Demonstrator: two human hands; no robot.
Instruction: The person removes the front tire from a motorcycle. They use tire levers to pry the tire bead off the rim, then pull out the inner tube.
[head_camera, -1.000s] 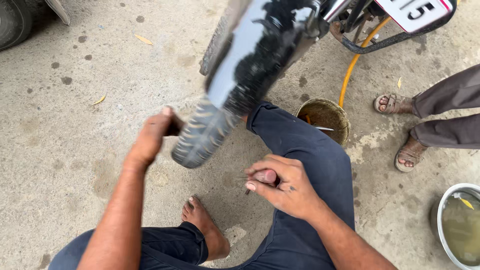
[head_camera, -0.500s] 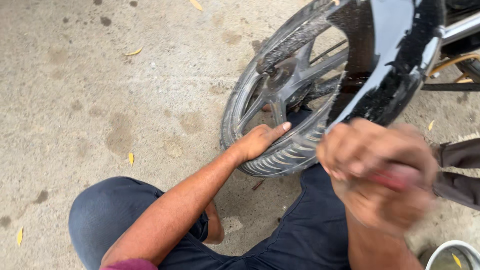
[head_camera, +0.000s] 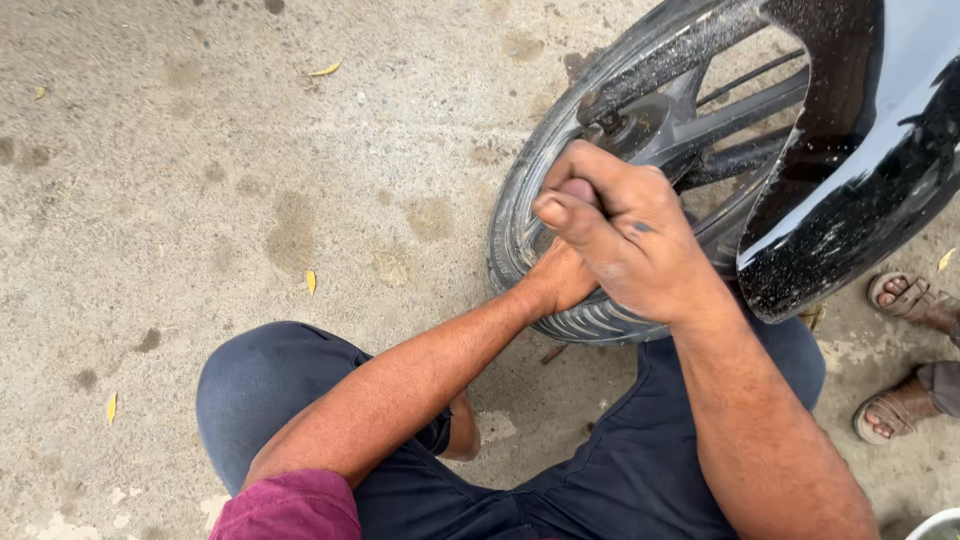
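Observation:
A motorcycle wheel with a dusty black tyre and dark spokes stands on the concrete in front of me. Above it on the right curves a black mudguard, speckled with dirt. My left hand reaches under my right one and rests against the tyre's near edge; its fingers are mostly hidden. My right hand is a closed fist raised near the hub, wrapped around a small reddish handle that barely shows at the top. My knees in dark blue trousers frame the wheel.
Another person's two sandalled feet stand at the right edge. A pale basin rim shows in the bottom right corner. Stained concrete with a few yellow leaves spreads to the left.
The view has swung left and closer onto the wheel. My right fist has risen from my lap to the hub. My left hand stays on the tyre.

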